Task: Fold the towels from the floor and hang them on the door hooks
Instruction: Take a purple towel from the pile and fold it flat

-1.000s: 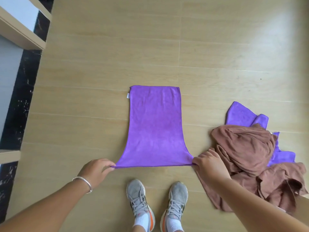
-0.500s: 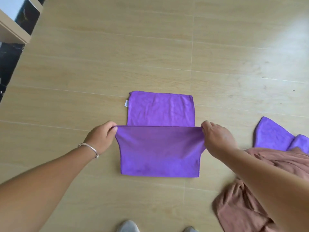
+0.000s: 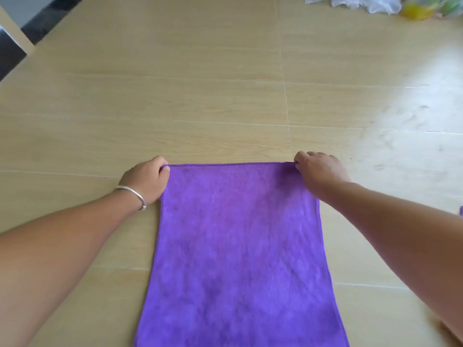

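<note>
Left hand and right hand pinch far corners of purple towel flat on floor; first fold laid, hanging not begun.

floor beyond towel: open | far-right clutter: obstacle

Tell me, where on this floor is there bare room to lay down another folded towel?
Bare floor stretches wide beyond the purple towel, past its far edge that the left hand and right hand pinch. Narrower strips lie under each forearm beside the towel. The far right corner is crowded with plastic bags.
</note>
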Demonstrator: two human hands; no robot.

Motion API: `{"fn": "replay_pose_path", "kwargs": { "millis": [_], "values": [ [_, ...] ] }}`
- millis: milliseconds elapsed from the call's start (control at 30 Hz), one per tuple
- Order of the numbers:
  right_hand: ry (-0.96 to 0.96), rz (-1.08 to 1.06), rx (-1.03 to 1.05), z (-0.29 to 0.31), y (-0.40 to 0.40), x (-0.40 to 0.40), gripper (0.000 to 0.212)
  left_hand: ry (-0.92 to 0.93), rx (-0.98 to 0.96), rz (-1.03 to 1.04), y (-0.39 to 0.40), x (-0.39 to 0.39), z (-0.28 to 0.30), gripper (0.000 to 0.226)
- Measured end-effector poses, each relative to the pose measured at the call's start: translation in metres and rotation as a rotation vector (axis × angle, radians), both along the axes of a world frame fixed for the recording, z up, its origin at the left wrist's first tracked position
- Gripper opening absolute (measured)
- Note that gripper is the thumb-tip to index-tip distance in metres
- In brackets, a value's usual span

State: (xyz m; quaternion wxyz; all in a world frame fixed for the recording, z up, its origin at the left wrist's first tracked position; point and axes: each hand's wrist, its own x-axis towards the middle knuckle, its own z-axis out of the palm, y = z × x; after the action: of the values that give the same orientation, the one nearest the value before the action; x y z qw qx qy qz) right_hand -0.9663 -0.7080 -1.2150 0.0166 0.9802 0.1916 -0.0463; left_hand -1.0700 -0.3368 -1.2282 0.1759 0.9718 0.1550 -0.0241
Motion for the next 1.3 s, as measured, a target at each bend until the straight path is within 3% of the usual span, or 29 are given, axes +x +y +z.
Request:
{"fn": "replay_pose_path", "kwargs": {
  "millis": [67, 167, 233, 333, 467, 1000, 1133, 1300],
  "values": [
    [-0.010, -0.088, 0.040, -0.020, 0.006, -0.002, 0.027, 0.029, 0.019, 0.068, -0.006, 0.004, -0.017, 0.018],
    [-0.087, -0.175, 0.241, -0.034, 0.019, -0.038, 0.048, -0.080, 0.046, 0.166, -0.031, -0.017, -0.023, 0.043],
    [-0.064, -0.101, 0.309, -0.039, 0.025, -0.075, 0.054, -0.143, 0.096, -0.011, -0.061, -0.047, -0.027, 0.060],
    [-0.007, 0.072, 0.213, -0.046, 0.027, -0.122, 0.067, -0.069, 0.192, -0.287, -0.104, -0.102, -0.038, 0.074],
    [0.072, 0.087, 0.074, -0.066, 0.016, -0.145, 0.078, 0.030, 0.271, -0.316, -0.115, -0.127, -0.064, 0.079],
    [0.052, 0.100, 0.050, -0.059, 0.035, -0.084, 0.075, 0.087, 0.270, -0.277, -0.098, -0.060, -0.054, 0.078],
    [0.030, 0.296, 0.171, -0.054, 0.019, -0.148, 0.072, -0.046, 0.263, -0.457, -0.106, -0.113, -0.046, 0.079],
    [0.082, 0.486, 0.139, -0.070, -0.023, -0.220, 0.073, 0.007, 0.323, -0.681, -0.109, -0.186, -0.055, 0.087]
  ]
}}
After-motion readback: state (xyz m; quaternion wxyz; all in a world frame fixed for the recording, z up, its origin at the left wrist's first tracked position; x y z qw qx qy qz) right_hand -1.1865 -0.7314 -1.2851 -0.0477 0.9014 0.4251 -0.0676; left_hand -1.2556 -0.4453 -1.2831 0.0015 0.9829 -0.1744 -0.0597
